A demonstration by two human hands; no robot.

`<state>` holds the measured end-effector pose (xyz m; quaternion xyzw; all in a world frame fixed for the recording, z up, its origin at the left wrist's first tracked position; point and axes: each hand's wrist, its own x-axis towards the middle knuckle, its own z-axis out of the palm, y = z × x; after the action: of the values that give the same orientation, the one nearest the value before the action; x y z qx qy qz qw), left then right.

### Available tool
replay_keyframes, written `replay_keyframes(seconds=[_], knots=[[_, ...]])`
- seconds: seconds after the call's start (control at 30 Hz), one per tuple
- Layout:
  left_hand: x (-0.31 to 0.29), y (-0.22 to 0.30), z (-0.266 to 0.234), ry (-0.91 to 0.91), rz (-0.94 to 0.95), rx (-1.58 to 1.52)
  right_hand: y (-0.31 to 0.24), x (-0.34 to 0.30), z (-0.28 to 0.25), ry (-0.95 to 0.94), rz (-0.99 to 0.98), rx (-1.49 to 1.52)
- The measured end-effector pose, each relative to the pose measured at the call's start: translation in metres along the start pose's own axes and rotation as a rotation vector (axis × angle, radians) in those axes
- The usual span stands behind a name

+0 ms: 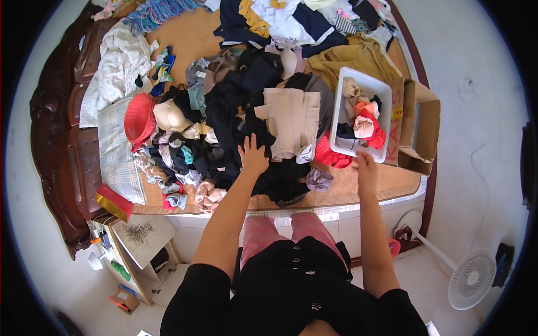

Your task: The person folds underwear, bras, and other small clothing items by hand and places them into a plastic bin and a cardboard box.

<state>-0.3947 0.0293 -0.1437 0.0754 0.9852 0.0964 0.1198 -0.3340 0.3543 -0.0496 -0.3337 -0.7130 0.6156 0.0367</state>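
My left hand [255,155] is open, its fingers spread on a pile of black clothes [224,120] in the middle of the bed. Just right of it lies a beige boned corset-like garment [292,120], spread flat. My right hand [366,171] is at the near rim of a white plastic bin [335,126], its fingers bent together; what they hold, if anything, cannot be made out. Rolled red, pink, beige and black clothes [364,126] sit inside the bin. Red fabric [332,153] lies at its near left corner, and a crumpled mauve cloth [320,179] lies nearer me.
Left of the pile are a red basket [137,119], a beige bra [171,116] and small mixed garments [168,159]. An open cardboard box [417,120] stands right of the bin. More clothes [291,22] cover the far side. A white fan [472,279] stands on the floor.
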Motion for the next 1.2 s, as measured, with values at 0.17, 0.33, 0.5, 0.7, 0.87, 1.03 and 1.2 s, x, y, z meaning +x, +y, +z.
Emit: replay_keyframes(seconds=[0.17,0.33,0.5,0.7,0.87,1.03,1.2], knots=[[0.005,0.012,-0.002,-0.264,0.092,-0.781,0.048,-0.069,0.033,-0.343,0.302,0.047],[-0.082,0.080,-0.069,-0.908,0.006,-1.753,0.038,-0.109,0.079,-0.476,0.832,0.845],[-0.132,0.060,-0.032,-0.893,-0.033,-1.791,-0.002,-0.086,0.097,-0.509,0.494,0.389],[-0.113,0.040,-0.060,-0.417,-0.226,-1.811,-0.078,-0.095,0.098,-0.711,0.148,0.238],[-0.083,0.052,-0.179,0.414,0.105,-1.115,-0.148,-0.122,0.096,-0.784,-0.254,-0.155],[-0.064,0.039,-0.249,-0.028,0.500,-0.765,-0.184,-0.119,0.093,-0.804,-0.601,-0.274],[-0.058,0.044,-0.289,0.026,0.396,-0.859,-0.222,-0.119,0.064,-0.499,-0.864,-0.522]])
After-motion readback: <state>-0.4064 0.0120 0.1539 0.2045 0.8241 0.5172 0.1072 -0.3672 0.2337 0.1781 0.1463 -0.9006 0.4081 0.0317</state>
